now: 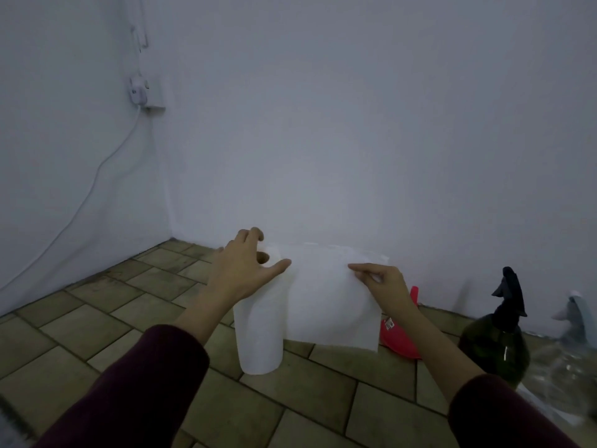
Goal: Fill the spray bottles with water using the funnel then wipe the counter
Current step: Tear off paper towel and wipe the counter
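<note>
From the head view, the filling looks finished: the dark spray bottle [496, 347] stands capped beside a clear one [573, 321], the red funnel [402, 337] set down behind. Wiping the tiled counter [323, 399] remains. The left hand [240, 270] rests spread-fingered atop the paper-towel roll [258, 337]; the right hand [382, 284] pinches a drawn-out sheet [326, 302]. A wall cable [97, 176] hangs well apart.

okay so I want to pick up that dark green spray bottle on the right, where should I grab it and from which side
Grip the dark green spray bottle by the narrow neck just under its black trigger head, coming from above and slightly left. It stands upright, the neck is slimmer than the round body, and a clear bottle crowds its right side.
</note>
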